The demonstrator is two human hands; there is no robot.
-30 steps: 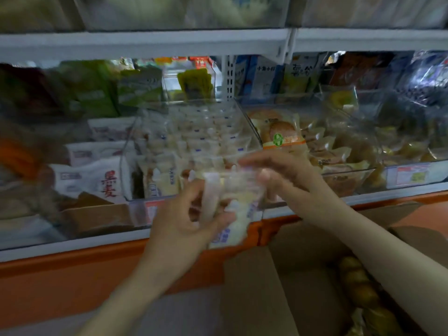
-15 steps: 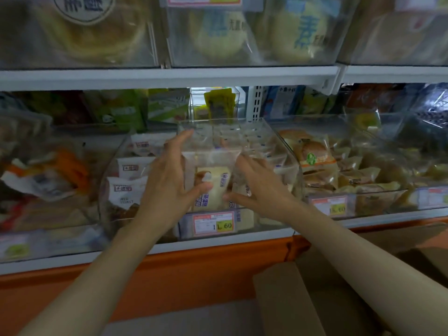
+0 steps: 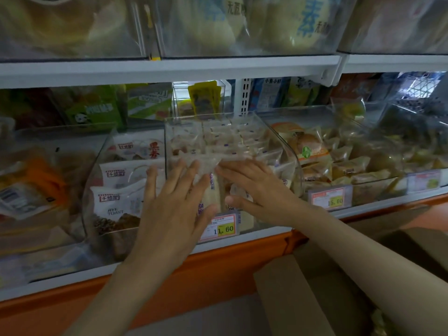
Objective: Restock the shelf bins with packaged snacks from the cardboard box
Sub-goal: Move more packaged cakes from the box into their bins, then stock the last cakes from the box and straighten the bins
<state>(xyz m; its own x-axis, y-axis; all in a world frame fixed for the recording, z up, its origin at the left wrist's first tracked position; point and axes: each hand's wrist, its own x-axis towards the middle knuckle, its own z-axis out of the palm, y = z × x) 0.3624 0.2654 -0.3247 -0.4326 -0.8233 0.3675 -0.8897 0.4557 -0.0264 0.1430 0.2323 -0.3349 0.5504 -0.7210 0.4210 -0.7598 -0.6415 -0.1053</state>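
**Packet going down into the middle bin**

Both hands are up at the shelf. The left hand [image 3: 174,207] and right hand [image 3: 259,190] are laid over a clear-wrapped pale snack packet [image 3: 213,190]. It stands at the front of the clear plastic middle bin [image 3: 294,151], just behind the yellow-and-white price tag [image 3: 221,227]. The fingers [image 3: 180,175] on both sides are straight and spread, pressing flat, not clutching. The thumbs sit low on the wrapper, and whether they nip it is hard to say through the blur.

To seat it well, I'd press evenly from both sides so the packet slots upright, in line with the rows behind. Go lightly, as the filling looks soft and would likely crush. Keep the printed face forward, and don't shove the bin wall towards the white toast bags [image 3: 121,175] next door on the left. Then lift off cleanly and head back to the brown cardboard box [image 3: 291,299] at lower right for the next one.

A second ago the packet was out in front of the shelf, pinched between both hands below the bin's lip. Half a second ago it stood at the bin front, left thumb and right fingertips holding it. Now the hands have flattened and slid further in, and the packet is mostly hidden beneath them
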